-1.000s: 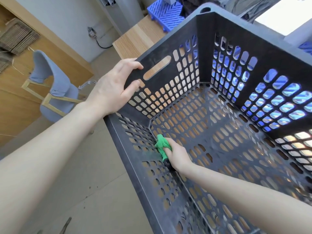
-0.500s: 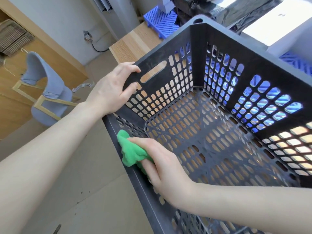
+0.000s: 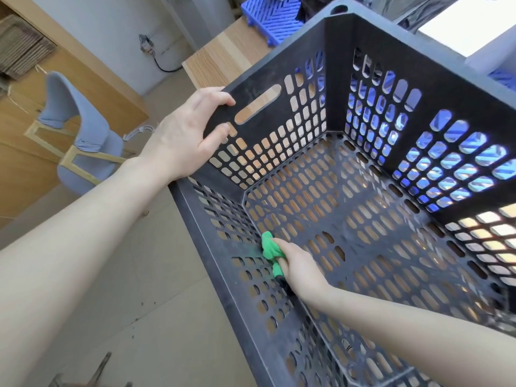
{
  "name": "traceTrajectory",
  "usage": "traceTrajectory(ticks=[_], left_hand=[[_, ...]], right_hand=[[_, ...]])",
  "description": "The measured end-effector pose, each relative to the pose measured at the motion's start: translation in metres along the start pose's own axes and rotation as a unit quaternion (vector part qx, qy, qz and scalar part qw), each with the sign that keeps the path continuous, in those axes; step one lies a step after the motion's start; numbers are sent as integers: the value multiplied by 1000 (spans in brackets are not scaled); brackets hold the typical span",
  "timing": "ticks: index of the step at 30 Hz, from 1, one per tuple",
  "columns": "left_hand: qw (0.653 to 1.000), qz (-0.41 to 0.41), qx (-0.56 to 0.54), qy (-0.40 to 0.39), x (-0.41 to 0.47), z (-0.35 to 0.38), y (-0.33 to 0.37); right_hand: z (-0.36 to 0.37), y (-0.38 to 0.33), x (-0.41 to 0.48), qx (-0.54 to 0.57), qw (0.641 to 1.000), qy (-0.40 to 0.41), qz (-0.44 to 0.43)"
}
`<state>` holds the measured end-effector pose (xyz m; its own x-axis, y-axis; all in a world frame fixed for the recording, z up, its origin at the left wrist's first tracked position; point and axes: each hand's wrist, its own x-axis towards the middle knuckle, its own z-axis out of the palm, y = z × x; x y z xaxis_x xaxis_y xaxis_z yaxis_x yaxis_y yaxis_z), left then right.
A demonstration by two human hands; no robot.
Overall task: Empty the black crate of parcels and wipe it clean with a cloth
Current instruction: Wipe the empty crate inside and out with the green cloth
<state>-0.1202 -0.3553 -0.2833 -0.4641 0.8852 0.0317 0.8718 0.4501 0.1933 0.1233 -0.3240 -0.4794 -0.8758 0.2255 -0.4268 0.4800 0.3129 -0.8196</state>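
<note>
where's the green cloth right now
In the head view the green cloth is down inside the black crate, bunched in the right hand and pressed where the left wall meets the floor.

The black crate (image 3: 435, 37) is cut off by the right and bottom edges. Right grip (image 3: 301, 272): fingertips hidden under the green cloth (image 3: 269, 248). Left grip (image 3: 181, 135): most fingers concealed behind the crate wall. White box (image 3: 469, 26): cropped at the top-right corner. Dark object (image 3: 100, 370) at the bottom edge: unidentifiable.
</note>
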Motion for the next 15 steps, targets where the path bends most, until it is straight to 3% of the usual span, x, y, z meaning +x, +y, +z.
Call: traceTrajectory(ticks=[5,15], left_hand=[[1000,2,4,1,0,1,0],[1000,0,12,-2,-1,-2,2]], right_hand=[[-4,-13,-11,42,998,38,-15],[-52,-97,-81,97,955,76,-268]])
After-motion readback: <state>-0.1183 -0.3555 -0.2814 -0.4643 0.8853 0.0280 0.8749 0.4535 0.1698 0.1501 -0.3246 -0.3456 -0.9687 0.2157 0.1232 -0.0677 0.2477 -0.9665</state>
